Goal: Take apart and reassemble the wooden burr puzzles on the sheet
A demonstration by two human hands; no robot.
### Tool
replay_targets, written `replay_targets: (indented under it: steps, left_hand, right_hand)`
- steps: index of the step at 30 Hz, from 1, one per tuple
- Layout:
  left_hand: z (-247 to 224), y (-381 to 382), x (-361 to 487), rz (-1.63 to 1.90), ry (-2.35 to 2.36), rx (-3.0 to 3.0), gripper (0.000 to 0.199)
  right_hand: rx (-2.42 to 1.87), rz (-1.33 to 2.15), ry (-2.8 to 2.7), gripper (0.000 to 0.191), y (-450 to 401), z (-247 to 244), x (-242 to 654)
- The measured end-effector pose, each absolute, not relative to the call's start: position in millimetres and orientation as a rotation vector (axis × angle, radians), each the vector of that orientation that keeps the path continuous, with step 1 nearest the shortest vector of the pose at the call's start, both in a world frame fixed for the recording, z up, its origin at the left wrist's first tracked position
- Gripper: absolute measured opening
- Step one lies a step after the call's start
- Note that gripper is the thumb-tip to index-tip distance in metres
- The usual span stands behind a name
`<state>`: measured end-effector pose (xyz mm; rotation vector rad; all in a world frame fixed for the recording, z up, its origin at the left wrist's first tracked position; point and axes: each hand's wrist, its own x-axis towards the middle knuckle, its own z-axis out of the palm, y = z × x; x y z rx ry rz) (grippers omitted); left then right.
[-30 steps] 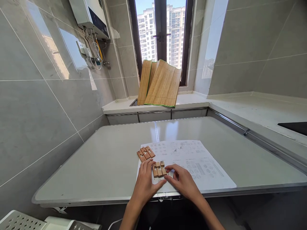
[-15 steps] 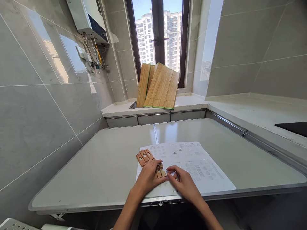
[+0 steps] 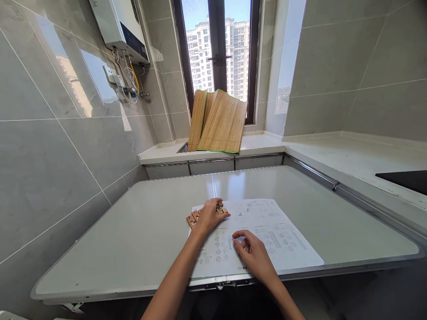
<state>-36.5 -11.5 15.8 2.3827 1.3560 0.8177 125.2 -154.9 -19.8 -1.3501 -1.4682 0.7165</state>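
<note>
My left hand [image 3: 209, 216] is closed around a small group of notched light wooden blocks [image 3: 221, 209] on the upper part of a printed sheet [image 3: 293, 249]. Its fingers and thumb partly cover them. Just left of that hand, more flat reddish-brown wooden pieces [image 3: 191, 219] with cut-outs lie side by side, partly hidden behind the hand. My right hand [image 3: 251, 251] hovers over or rests on the middle of the sheet; which of these I cannot tell. Its fingers are loosely curled, with a gap between thumb and forefinger and nothing visible in them.
The sheet lies on a pale folding table [image 3: 110, 249] with a centre seam. Behind the table runs a white counter ledge [image 3: 256, 142] bearing a folded bamboo mat [image 3: 222, 122] before the window. A water heater [image 3: 120, 29] hangs on the left wall.
My left hand has slid the light wooden blocks away from me, up the sheet beside the reddish-brown pieces. More of the printing shows. My right hand has hardly moved.
</note>
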Motion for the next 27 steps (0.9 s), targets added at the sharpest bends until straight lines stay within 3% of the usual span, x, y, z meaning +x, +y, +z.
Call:
replay_targets:
  steps: [10, 17, 27]
  left_hand:
    - [5, 6, -51, 0.767, 1.469, 2.354, 0.035]
    - [15, -2, -69, 0.895, 1.56, 2.266, 0.039]
    - [27, -97, -101, 1.138, 1.703, 2.134, 0.027]
  right_hand:
    - [-1.381, 0.736, -1.508, 0.03, -154, -21, 128]
    - [-1.381, 0.726, -1.499, 0.031, -155, -22, 127]
    - [-1.36, 0.743, -1.484, 0.033, -158, -16, 126]
